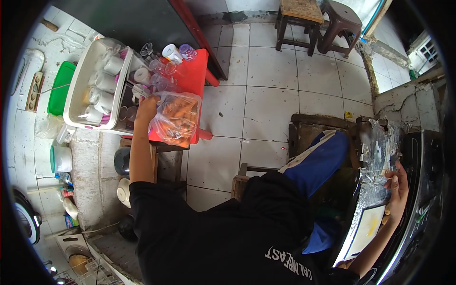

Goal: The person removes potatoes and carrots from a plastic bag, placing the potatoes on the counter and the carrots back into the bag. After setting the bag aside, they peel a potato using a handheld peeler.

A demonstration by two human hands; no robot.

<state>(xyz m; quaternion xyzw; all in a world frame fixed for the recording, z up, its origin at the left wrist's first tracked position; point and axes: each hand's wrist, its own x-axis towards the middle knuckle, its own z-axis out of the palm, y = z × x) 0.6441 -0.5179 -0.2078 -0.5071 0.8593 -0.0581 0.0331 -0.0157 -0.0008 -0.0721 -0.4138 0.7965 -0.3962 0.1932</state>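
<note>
My left hand (147,108) reaches out to the red plastic table (200,71). Its fingers are closed on the edge of a clear plastic bag (178,118) filled with orange pieces whose kind I cannot make out. Right beside that hand is a white dish rack (71,107) holding cups, and clear glasses (164,83) stand close by. On the other side, my right hand (398,187) rests at a ledge covered in crinkled foil (375,175), its fingers apart and nothing visible in them. A white board with a yellow stain (368,228) lies just below it.
A black stove (422,190) runs along the right side. At the back stand a wooden stool (300,12) and a brown plastic stool (339,28). A green tray (61,88) and a white tub (61,159) are at the left. A wooden chair (304,121) is near my legs.
</note>
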